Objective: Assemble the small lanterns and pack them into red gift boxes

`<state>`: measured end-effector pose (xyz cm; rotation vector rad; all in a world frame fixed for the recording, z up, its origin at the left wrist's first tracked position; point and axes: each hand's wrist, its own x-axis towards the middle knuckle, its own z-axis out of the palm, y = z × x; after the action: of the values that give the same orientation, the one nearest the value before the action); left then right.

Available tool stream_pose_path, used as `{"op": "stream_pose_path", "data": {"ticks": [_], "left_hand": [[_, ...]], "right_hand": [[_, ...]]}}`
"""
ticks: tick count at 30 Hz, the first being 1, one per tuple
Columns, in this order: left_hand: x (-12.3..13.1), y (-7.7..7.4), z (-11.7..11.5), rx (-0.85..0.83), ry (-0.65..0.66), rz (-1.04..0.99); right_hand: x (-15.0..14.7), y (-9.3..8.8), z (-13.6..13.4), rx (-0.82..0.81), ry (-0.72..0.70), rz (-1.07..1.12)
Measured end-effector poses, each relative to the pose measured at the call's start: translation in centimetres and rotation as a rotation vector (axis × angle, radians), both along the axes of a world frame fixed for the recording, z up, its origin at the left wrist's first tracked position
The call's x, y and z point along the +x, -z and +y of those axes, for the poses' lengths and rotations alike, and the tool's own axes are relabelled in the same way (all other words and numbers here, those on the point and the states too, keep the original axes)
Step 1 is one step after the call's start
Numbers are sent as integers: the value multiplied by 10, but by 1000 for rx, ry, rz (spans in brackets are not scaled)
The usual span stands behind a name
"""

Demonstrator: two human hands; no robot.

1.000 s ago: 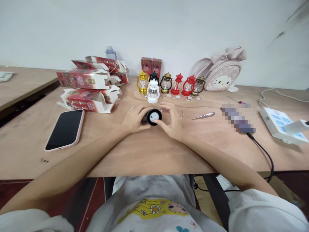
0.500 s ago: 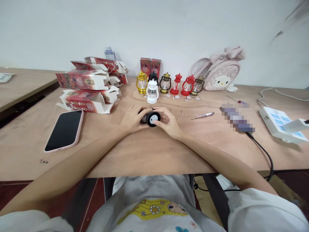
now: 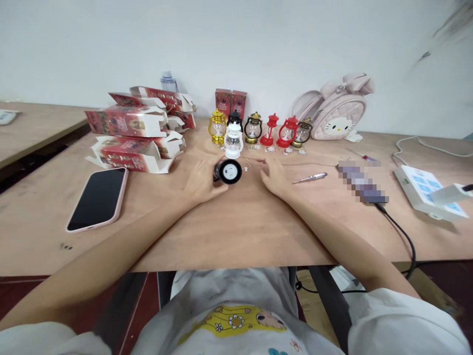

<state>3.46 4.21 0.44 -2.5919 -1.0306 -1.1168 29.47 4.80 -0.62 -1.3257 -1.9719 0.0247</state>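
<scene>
Presently, left hand [image 3: 201, 182] grasps black-rimmed, white-centred round object [image 3: 230, 172]; right hand [image 3: 276, 178], at its three o'clock: grasp indeterminable.

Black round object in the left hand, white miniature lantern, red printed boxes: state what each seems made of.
Black round object: probably smooth plastic, from its even dark rim.
White miniature lantern: likely glossy plastic, evenly coloured; its clear globe, glass or plastic.
Red printed boxes: apparently thin, smooth card, with bent white flaps.

**Black lantern [image 3: 227, 172], base outward**

Body tipped on its side in the left hand [image 3: 202, 181]. Round black rim surrounds a pale, slotted disc [image 3: 230, 172]. Thin wire [image 3: 254, 159]: beside the right hand [image 3: 276, 178]; contact unclear.
</scene>
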Motion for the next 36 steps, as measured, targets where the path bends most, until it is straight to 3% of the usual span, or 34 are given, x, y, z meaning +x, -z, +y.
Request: {"op": "stream_pose_path", "data": {"ticks": [3, 6, 16, 21, 27, 36], "left_hand": [[1, 3, 1, 9, 7, -1], [2, 4, 1, 17, 14, -22], [1, 18, 7, 35, -8, -63], [0, 13, 6, 7, -6, -10], [1, 9, 4, 68, 74, -27], [0, 13, 8, 151, 95, -32]], "right_hand": [[-5, -2, -4, 3, -122, -255], [-9, -3, -6, -9, -165, -355], [-8, -2, -5, 29, -150, -381], [-10, -3, -8, 51, -104, -408], [-10, -4, -9, -34, -36, -433], [-12, -9, -13, -40, -73, -450]]}}
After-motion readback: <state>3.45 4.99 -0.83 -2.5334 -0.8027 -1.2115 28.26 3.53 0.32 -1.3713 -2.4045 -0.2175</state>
